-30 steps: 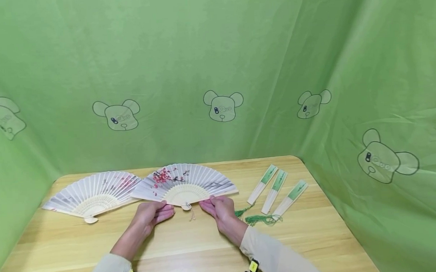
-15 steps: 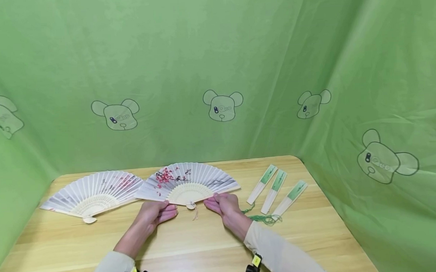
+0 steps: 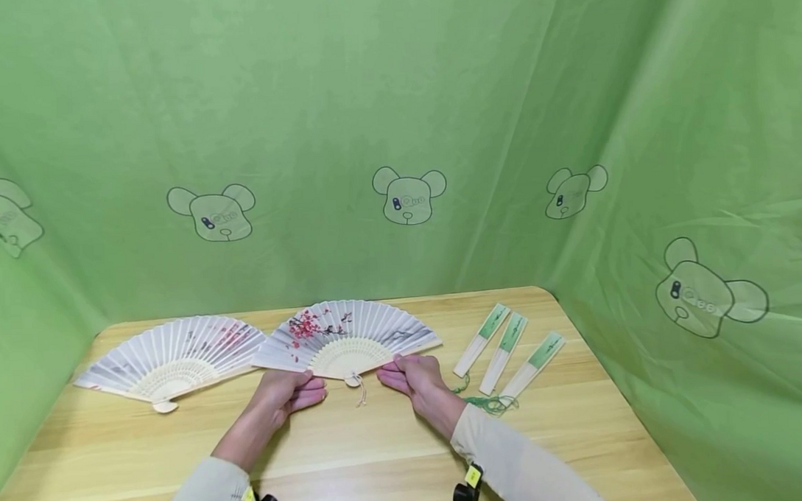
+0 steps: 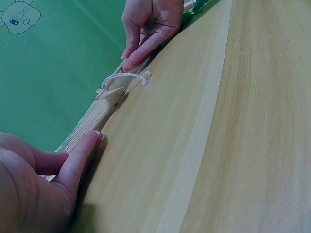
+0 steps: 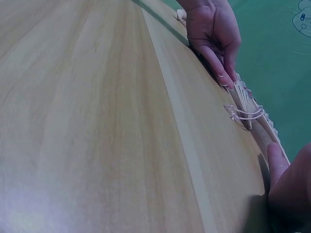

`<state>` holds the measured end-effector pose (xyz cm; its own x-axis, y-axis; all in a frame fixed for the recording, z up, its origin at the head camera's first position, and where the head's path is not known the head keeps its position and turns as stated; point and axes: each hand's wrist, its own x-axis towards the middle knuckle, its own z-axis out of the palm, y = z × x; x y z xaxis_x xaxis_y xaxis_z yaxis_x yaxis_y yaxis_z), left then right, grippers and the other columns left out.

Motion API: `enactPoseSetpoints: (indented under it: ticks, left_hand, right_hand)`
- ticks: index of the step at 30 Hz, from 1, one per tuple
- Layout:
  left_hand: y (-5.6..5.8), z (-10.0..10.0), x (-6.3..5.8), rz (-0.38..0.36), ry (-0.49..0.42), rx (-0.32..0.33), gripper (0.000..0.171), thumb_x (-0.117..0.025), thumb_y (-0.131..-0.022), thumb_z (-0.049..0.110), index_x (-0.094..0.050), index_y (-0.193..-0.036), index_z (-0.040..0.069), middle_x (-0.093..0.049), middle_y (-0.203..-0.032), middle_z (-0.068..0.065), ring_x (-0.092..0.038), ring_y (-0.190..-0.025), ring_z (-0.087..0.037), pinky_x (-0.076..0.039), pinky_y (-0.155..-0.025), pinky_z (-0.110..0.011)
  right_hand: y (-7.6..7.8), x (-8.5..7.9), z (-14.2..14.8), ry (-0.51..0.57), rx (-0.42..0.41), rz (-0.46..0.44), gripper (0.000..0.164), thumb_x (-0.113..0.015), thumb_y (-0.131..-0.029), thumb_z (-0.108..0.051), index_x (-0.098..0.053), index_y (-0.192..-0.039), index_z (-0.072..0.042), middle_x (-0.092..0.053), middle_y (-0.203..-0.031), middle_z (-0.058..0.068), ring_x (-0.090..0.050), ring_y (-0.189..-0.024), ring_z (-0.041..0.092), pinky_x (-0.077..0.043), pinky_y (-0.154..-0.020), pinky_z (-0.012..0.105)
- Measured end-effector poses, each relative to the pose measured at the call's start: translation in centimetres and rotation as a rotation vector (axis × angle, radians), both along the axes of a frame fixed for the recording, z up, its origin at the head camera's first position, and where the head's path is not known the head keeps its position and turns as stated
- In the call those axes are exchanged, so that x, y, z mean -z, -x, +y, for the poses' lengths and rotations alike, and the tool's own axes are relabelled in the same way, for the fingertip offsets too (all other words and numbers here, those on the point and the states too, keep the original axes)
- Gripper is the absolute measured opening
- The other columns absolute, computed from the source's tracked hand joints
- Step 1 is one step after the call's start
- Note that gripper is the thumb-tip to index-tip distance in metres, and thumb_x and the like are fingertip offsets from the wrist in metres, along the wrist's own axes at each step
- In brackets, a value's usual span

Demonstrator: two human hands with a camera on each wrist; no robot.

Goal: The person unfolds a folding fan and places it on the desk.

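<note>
Head view, blossom fan: the blossom fan [image 3: 359, 329] lay open near the far edge of the surface [image 3: 355, 451], its long axis running left to right and its leaf spread away from the person.
Head view, left grip: the left grip [image 3: 280, 395] was clamped on the fan's lower edge, left of the pivot end [image 3: 352, 382].
Head view, right grip: the right grip [image 3: 421, 380] pinched that same edge on the other side (neither hand seemed clearly nearer, with the pivot about midway between them).
Head view, neighbours: a second open fan [image 3: 173, 362] lay to the left, its right corner meeting or overlapping the blossom fan's left corner; three closed fans [image 3: 504, 352] lay slantwise beyond the right grip, their green tassels [image 3: 491, 404] towards the person.
Left wrist view, edge: ribs ran from the left grip, close by, past the pivot to the right grip's pinched fingertips.
Left wrist view, cord: a pale knotted cord [image 4: 119, 76] hung at the pivot end, between both grips.
Right wrist view, order: the right grip was near and partly cropped, the pivot next, the left grip farthest.
Right wrist view, underside: whether the fan touched the surface could not be told.
</note>
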<state>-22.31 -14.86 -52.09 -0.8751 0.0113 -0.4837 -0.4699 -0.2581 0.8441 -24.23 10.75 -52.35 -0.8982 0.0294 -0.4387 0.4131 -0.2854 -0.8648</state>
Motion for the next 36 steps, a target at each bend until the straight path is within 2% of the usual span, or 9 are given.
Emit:
enactPoseSetpoints:
  ticks: [17,25,32,36]
  left_hand:
    - [0.18,-0.59,-0.39,-0.039,0.024,0.053,0.021,-0.057,-0.101,-0.002,-0.057,-0.119,-0.014,-0.077,-0.081,-0.018,-0.079,-0.072,-0.026,-0.07,-0.076,-0.039]
    - [0.22,-0.83,-0.43,-0.049,0.049,0.074,0.022,-0.057,-0.102,0.0,-0.057,-0.12,-0.013,-0.077,-0.079,-0.016,-0.079,-0.07,-0.025,-0.07,-0.075,-0.039]
    - [0.01,-0.92,-0.43,-0.046,0.061,0.083,0.023,-0.06,-0.101,0.002,-0.058,-0.119,-0.013,-0.077,-0.08,-0.017,-0.079,-0.07,-0.026,-0.07,-0.074,-0.038]
    - [-0.07,-0.91,-0.45,-0.04,0.071,0.087,0.024,-0.06,-0.102,0.003,-0.058,-0.12,-0.013,-0.077,-0.082,-0.017,-0.079,-0.071,-0.027,-0.07,-0.074,-0.039]
  right_hand:
    - [-0.22,-0.04,0.1,-0.019,-0.022,-0.005,0.031,-0.05,-0.107,-0.005,-0.055,-0.129,0.016,-0.077,-0.102,0.026,-0.08,-0.085,0.027,-0.069,-0.084,0.036]
    - [-0.18,-0.06,0.27,-0.023,-0.037,-0.005,0.031,-0.052,-0.106,-0.004,-0.055,-0.129,0.017,-0.077,-0.102,0.025,-0.08,-0.084,0.025,-0.069,-0.084,0.035]
    - [-0.53,-0.2,0.6,-0.028,-0.055,-0.007,0.033,-0.053,-0.106,-0.004,-0.055,-0.132,0.016,-0.076,-0.108,0.027,-0.08,-0.089,0.026,-0.068,-0.086,0.036]
    - [-0.63,-0.16,0.64,-0.028,-0.06,-0.007,0.035,-0.053,-0.105,-0.004,-0.054,-0.134,0.016,-0.077,-0.105,0.025,-0.08,-0.088,0.025,-0.069,-0.086,0.035]
